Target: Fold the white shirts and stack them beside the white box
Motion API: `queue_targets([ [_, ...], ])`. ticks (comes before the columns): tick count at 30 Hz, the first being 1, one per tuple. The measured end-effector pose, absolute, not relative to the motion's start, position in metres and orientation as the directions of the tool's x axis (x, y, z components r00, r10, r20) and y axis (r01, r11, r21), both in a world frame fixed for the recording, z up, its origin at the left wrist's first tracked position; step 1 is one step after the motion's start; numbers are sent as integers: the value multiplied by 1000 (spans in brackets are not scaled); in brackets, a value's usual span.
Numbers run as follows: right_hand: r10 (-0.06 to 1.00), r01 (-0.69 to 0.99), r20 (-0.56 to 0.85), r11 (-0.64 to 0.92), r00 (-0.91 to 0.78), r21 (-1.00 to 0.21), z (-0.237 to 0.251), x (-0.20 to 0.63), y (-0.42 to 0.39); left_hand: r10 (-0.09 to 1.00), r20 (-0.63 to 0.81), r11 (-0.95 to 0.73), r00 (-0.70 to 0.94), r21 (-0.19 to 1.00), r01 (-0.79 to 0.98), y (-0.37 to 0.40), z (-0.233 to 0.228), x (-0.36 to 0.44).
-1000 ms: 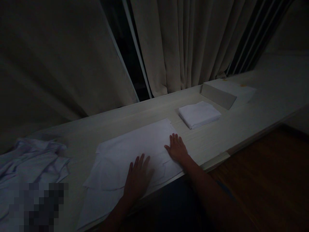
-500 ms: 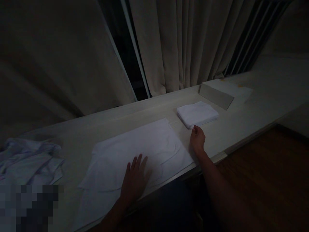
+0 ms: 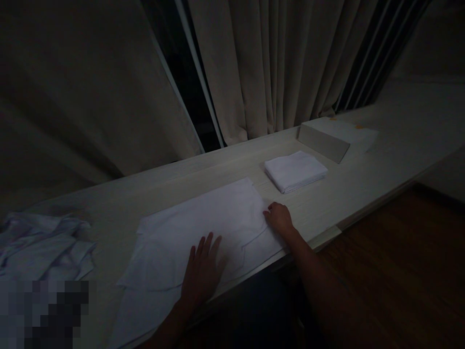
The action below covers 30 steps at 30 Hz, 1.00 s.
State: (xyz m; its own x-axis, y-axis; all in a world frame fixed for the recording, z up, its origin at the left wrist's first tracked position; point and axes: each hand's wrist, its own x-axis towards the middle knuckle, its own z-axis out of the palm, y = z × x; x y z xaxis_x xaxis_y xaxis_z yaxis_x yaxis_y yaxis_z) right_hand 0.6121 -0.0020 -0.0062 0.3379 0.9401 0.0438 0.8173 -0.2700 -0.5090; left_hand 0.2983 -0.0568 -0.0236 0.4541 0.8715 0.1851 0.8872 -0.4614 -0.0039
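A white cloth (image 3: 203, 218) lies spread flat on a long pale wooden counter (image 3: 363, 184). My left hand (image 3: 203, 271) rests flat on the cloth's near part, fingers apart. My right hand (image 3: 279, 219) sits at the cloth's right edge with the fingers curled down onto the fabric; whether it pinches the cloth is unclear in the dim light. A folded white cloth stack (image 3: 295, 170) lies just beyond and right of my right hand.
A crumpled heap of white cloths (image 3: 43, 242) lies at the far left of the counter. A pale box (image 3: 336, 138) stands behind the folded stack. Beige curtains (image 3: 276, 63) hang behind the counter. Dark wooden floor (image 3: 399, 252) is at the right.
My right hand went from flat on the cloth out toward the folded stack, then came back to the cloth's right edge with curled fingers. My left hand stayed in place.
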Motion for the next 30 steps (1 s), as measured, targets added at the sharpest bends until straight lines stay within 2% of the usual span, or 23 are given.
queue_targets([
  [3,941,792,7,-281,339,-541,-6,618,-3,872,183,-463,455,2,886,-57,-23,298],
  [10,929,726,36,-262,368,-636,0,617,-4,876,170,-458,452,-4,889,-57,-22,299],
  [14,892,567,8,-280,452,-774,-2,615,-2,872,175,-464,458,-10,886,-57,-23,299],
  [18,866,445,-24,-279,499,-851,-4,616,-1,873,183,-460,452,-1,888,-57,-23,298],
  [22,853,182,-125,-248,507,-951,-3,616,1,873,178,-463,454,11,886,-57,-23,298],
  [24,848,83,-166,-239,503,-967,-2,614,2,872,172,-466,458,10,885,-57,-22,298],
  [30,846,-34,-205,-217,492,-976,-2,609,2,876,175,-457,449,6,889,-58,-21,299],
])
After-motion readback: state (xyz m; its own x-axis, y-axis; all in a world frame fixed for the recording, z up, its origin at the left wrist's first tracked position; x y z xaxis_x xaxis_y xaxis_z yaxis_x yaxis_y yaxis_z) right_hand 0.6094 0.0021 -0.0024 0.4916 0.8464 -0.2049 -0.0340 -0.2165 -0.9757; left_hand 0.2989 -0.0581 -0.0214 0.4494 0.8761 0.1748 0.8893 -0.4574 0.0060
